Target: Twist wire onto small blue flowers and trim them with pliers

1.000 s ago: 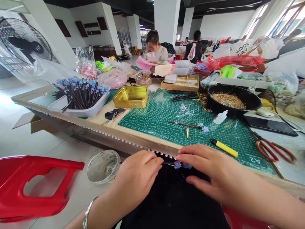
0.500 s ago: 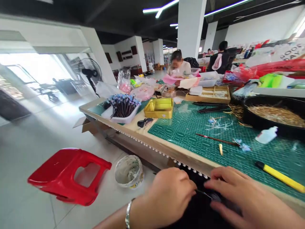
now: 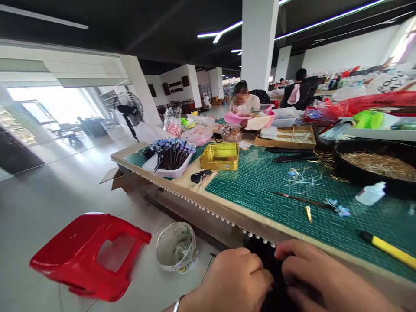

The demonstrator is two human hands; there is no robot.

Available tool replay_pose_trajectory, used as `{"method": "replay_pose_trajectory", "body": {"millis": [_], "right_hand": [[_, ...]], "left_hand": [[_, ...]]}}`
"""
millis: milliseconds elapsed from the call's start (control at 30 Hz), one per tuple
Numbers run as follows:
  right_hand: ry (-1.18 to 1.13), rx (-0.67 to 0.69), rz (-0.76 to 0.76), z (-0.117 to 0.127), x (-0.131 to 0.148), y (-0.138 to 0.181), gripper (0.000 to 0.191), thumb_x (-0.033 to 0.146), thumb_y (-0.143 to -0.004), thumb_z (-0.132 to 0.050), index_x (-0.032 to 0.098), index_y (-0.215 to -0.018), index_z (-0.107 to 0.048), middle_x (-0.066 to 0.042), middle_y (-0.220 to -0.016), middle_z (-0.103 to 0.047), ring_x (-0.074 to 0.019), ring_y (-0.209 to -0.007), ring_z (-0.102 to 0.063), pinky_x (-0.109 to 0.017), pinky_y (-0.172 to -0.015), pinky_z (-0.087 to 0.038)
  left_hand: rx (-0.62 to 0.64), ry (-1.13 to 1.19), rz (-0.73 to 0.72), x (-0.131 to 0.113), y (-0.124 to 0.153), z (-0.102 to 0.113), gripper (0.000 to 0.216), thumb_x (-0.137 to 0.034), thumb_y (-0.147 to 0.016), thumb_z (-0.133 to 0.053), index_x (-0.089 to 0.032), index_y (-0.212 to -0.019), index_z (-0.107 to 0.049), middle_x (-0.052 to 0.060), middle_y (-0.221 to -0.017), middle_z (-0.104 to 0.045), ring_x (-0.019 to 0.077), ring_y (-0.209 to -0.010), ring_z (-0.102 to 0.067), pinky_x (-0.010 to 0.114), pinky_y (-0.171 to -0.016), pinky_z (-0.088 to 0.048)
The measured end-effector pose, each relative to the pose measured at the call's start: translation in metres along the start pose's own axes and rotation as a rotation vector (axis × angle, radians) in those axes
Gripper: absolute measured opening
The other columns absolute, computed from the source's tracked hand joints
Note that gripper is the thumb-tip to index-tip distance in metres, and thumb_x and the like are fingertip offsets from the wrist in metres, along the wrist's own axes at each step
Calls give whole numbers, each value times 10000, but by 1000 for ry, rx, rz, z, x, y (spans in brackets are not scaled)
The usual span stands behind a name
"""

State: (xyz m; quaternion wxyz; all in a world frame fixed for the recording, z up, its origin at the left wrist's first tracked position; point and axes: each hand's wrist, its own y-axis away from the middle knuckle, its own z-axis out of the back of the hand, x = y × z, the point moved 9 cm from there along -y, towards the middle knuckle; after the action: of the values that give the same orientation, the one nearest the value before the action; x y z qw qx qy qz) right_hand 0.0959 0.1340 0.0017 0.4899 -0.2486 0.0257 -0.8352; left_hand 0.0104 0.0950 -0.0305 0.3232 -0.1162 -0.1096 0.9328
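Note:
My left hand (image 3: 237, 277), a bracelet at its wrist, is closed in front of the table edge, its fingers curled down. What it pinches is hidden beneath the knuckles. Just to its right is my right hand (image 3: 315, 273), fingers bent, its thumb side turned in toward the left; whatever lies in its grip is too dark to make out. Dark fabric shows between the two hands. On the green cutting mat (image 3: 256, 186) ahead lie a dark stick with blue flowers (image 3: 339, 208), a small gold piece (image 3: 308, 214) and a yellow-handled tool (image 3: 391, 250).
A small clear bottle (image 3: 370, 193) stands by a black basin (image 3: 344, 158) of gold strands. Farther left are a gold tin (image 3: 219, 164), scissors (image 3: 200, 175) and a white tray (image 3: 175, 172) of flowered sticks. A red stool (image 3: 81, 242) and a bucket (image 3: 191, 260) are on the floor.
The view has tilted up, so the table and stool sit lower. My hands have dropped toward the bottom edge, and the thin dark strand that ran between them is out of sight.

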Motion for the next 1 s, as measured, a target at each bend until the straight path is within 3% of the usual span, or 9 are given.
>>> {"method": "replay_pose_trajectory", "body": {"millis": [133, 267, 333, 433, 567, 667, 733, 867, 1000], "right_hand": [[-80, -7, -230, 4, -8, 8, 219, 69, -700, -642, 214, -863, -653, -46, -1020, -688, -200, -936, -667, -276, -824, -561], [-31, -60, -357, 29, -34, 37, 293, 222, -844, -626, 204, -1136, -641, -81, -1251, -613, -212, -1134, -581, -308, -972, -473], [95, -44, -525, 48, -70, 64, 193, 221, -923, -515, 221, -1035, -673, -50, -1102, -666, -182, -1000, -623, -287, -886, -485], [281, -42, -856, 89, -138, 119, 241, 224, -954, -456, 205, -929, -695, -47, -939, -697, -206, -848, -638, -328, -762, -479], [352, -45, -1157, 137, -219, 175, 206, 247, -949, -519, 158, -891, -696, -60, -827, -687, -212, -761, -633, -350, -703, -494], [316, 1, -1254, 149, -262, 183, 219, 346, -954, -586, 139, -967, -656, -28, -886, -662, -162, -747, -632, -330, -695, -540], [300, -3, -1266, 151, -280, 176, 263, 379, -951, -596, 143, -1059, -638, -46, -1025, -648, -185, -848, -641, -346, -741, -557], [289, -41, -1259, 142, -297, 153, 311, 368, -946, -602, 152, -1169, -613, -72, -1187, -604, -252, -999, -617, -404, -834, -546], [274, -60, -1268, 133, -304, 142, 323, 365, -943, -608, 140, -1176, -606, -78, -1177, -606, -247, -987, -621, -406, -824, -549]], "left_hand": [[-117, 89, 28, 1, -3, 9, 205, -237, -936, -459, -213, -899, -659, 18, -719, -644, 162, -630, -561, 273, -547, -408], [-208, 129, 176, 55, -5, 12, 256, -249, -956, -450, -239, -1008, -701, 32, -927, -708, 168, -815, -661, 267, -740, -515], [-226, 64, 284, 100, -12, 9, 280, -352, -953, -468, -240, -1008, -719, 43, -997, -710, 199, -881, -671, 301, -798, -521], [-159, -38, 462, 167, -30, -3, 356, -425, -933, -447, -228, -1033, -727, 59, -1047, -700, 236, -891, -677, 335, -789, -521], [-44, -175, 545, 215, -60, -16, 437, -389, -934, -375, -153, -1051, -724, 123, -1076, -697, 294, -949, -670, 388, -834, -511], [42, -277, 606, 225, -77, -21, 484, -366, -951, -305, -131, -1085, -707, 155, -1119, -683, 319, -948, -666, 417, -812, -514], [39, -320, 613, 220, -85, -18, 493, -366, -954, -303, -105, -1142, -676, 179, -1146, -665, 337, -990, -648, 438, -859, -501], [-84, -334, 564, 200, -86, -7, 504, -383, -963, -316, -69, -1227, -609, 213, -1188, -602, 367, -1081, -588, 497, -955, -454], [-139, -192, 577, 185, -66, -7, 444, -423, -944, -377, -156, -1190, -632, 144, -1215, -566, 323, -1099, -579, 456, -878, -510]]}}
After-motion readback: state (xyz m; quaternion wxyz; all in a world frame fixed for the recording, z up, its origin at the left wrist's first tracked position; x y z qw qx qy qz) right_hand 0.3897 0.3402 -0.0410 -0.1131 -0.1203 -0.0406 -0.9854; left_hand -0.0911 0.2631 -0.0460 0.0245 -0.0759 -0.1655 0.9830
